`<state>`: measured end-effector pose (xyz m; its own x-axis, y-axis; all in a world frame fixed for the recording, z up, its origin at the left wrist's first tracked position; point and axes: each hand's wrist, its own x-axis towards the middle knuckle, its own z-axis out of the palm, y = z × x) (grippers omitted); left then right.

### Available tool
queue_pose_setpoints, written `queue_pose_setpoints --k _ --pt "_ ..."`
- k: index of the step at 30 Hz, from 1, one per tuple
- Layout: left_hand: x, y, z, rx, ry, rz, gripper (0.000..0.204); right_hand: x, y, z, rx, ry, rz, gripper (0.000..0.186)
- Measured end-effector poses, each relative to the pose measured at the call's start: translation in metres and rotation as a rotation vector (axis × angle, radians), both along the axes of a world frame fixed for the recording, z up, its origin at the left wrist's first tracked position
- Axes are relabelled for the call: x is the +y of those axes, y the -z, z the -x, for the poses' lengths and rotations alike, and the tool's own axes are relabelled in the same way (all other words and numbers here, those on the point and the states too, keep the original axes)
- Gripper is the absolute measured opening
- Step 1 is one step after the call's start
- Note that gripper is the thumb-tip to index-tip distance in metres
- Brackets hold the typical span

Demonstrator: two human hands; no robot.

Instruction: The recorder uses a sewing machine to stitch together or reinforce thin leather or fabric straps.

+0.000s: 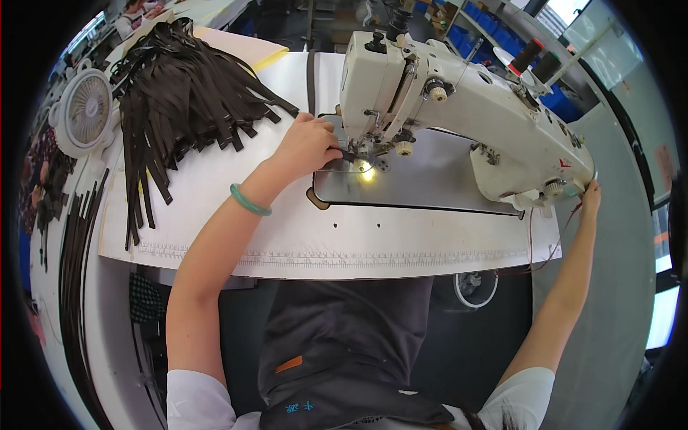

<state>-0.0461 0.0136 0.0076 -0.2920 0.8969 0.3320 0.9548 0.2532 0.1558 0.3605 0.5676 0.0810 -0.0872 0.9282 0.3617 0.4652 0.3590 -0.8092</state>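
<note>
My left hand (308, 147) is closed, with thumb and fingers pinching a dark brown strap (348, 155) whose end lies at the needle area under the presser foot. A length of dark strap (310, 80) runs over the table behind that hand; whether it is the same piece I cannot tell. The white sewing machine (459, 97) stands over its metal bed plate (430, 179), and its lamp lights the spot at the needle. My right hand (590, 198) reaches to the machine's right end, fingers curled against it and partly hidden.
A big bundle of dark straps (190, 93) covers the table's left part, with a white fan (84, 111) beside it. More long straps (79, 265) hang at far left. Thread spools (527, 57) stand behind the machine. Red thread dangles near the right hand. A ruler strip (322, 258) lines the front edge.
</note>
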Motion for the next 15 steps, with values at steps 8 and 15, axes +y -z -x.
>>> queue_pose_setpoints --k 8,15 --pt "-0.001 0.031 -0.012 -0.301 0.088 -0.357 0.007 0.003 0.001 0.000 0.085 -0.038 0.025 0.042" --pt "-0.003 0.032 -0.010 -0.311 0.138 -0.360 0.010 -0.008 -0.025 0.009 -0.251 0.020 0.104 0.045"
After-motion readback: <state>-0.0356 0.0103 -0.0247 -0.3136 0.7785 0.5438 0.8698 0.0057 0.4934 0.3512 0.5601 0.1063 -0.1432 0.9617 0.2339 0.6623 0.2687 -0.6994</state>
